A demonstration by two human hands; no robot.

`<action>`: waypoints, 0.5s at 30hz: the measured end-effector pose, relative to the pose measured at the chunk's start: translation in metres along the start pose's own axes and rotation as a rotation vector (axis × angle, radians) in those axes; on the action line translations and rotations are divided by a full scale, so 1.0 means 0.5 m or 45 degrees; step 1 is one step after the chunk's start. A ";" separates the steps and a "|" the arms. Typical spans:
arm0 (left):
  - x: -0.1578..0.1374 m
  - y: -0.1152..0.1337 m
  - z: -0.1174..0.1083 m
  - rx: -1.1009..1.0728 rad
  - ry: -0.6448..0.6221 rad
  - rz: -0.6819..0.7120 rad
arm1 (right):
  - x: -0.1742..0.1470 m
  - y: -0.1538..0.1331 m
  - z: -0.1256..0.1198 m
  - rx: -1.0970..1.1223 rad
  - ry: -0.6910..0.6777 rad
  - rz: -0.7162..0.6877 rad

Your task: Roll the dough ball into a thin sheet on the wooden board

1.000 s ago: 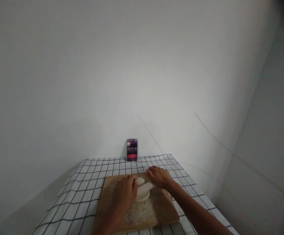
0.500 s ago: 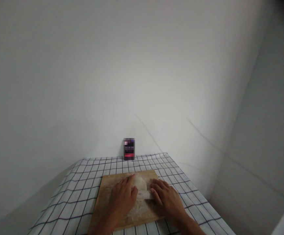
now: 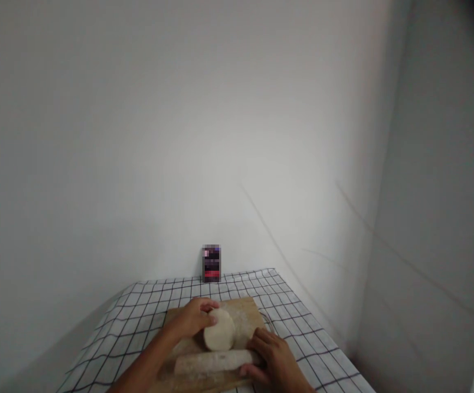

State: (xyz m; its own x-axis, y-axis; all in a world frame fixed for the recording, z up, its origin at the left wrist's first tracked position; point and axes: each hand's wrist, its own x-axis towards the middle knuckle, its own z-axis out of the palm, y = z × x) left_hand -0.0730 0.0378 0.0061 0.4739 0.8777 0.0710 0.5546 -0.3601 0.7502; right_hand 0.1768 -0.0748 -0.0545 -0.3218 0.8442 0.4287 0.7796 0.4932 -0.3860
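Note:
A round, flat piece of pale dough (image 3: 219, 331) is at the middle of the floured wooden board (image 3: 243, 311). My left hand (image 3: 199, 316) pinches the dough at its upper left edge, thumb on the near face. A light rolling pin (image 3: 212, 362) lies crosswise on the board, nearer to me than the dough. Its right end is in my right hand (image 3: 273, 352), whose fingers curl over it with the thumb on the near side. The pin's left end is free.
The board rests on a table with a white cloth (image 3: 130, 322) in dark checks. A dark, pixelated upright object (image 3: 211, 263) stands at the table's far edge against the pale wall (image 3: 220, 136). A thin loop (image 3: 267, 321) shows at the board's right edge.
My left hand has left the rolling pin and taken the dough's edge. The pin has come nearer to me, off the dough, with my right hand on its end. The view has tilted up slightly.

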 end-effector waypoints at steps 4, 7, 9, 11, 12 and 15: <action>-0.029 0.000 -0.033 0.038 -0.014 0.048 | 0.019 -0.011 -0.021 0.041 -0.091 0.028; -0.048 0.006 -0.034 0.106 0.023 0.084 | 0.053 -0.016 -0.044 -0.052 -0.158 0.059; -0.059 0.006 -0.022 0.163 0.057 0.107 | 0.078 -0.016 -0.055 -0.129 -0.202 0.055; -0.069 -0.002 -0.002 0.301 0.127 0.120 | 0.099 -0.013 -0.060 -0.148 -0.258 0.037; -0.073 -0.007 0.010 0.384 0.174 0.122 | 0.108 -0.012 -0.061 -0.142 -0.282 0.030; -0.085 -0.024 0.039 0.644 0.346 0.127 | 0.128 -0.008 -0.056 -0.131 -0.260 0.005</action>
State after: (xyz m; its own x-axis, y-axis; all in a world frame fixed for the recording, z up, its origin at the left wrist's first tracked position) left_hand -0.0864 -0.0011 -0.0186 0.3851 0.8573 0.3417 0.8058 -0.4928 0.3283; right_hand 0.1680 -0.0286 -0.0024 -0.4127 0.8761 0.2494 0.8284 0.4748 -0.2972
